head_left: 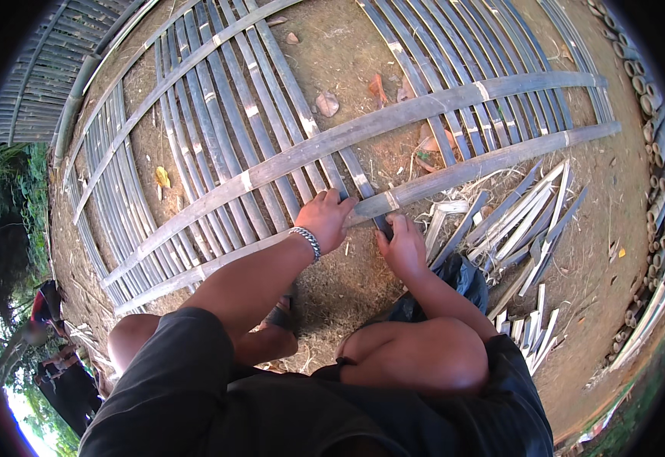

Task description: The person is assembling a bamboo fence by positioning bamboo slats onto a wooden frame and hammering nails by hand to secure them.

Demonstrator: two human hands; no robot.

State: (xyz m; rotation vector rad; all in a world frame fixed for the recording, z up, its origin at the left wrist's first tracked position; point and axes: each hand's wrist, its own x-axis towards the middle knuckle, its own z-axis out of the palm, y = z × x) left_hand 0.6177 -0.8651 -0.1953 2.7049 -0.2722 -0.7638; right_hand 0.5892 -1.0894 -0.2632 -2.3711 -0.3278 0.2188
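Observation:
On the ground before me lies a bamboo panel (pixel 256 174), made of long thin slats woven across flat split rails. My left hand (pixel 328 221), with a chain bracelet at the wrist, is closed over the panel's near rail where a slat crosses it; its fingertips are partly hidden. Just to its right, my right hand (pixel 404 245) pinches the near end of a dark bamboo slat (pixel 383 225). That slat passes the near rail (pixel 439 181) and runs on away from me between the rails.
Split bamboo offcuts (pixel 519 213) are piled right of my right hand, beside a dark plastic bag (pixel 466 278). Cut bamboo poles (pixel 649 152) line the right edge. Another bamboo panel (pixel 31 84) stands at far left. A person (pixel 62 358) is at the left rim.

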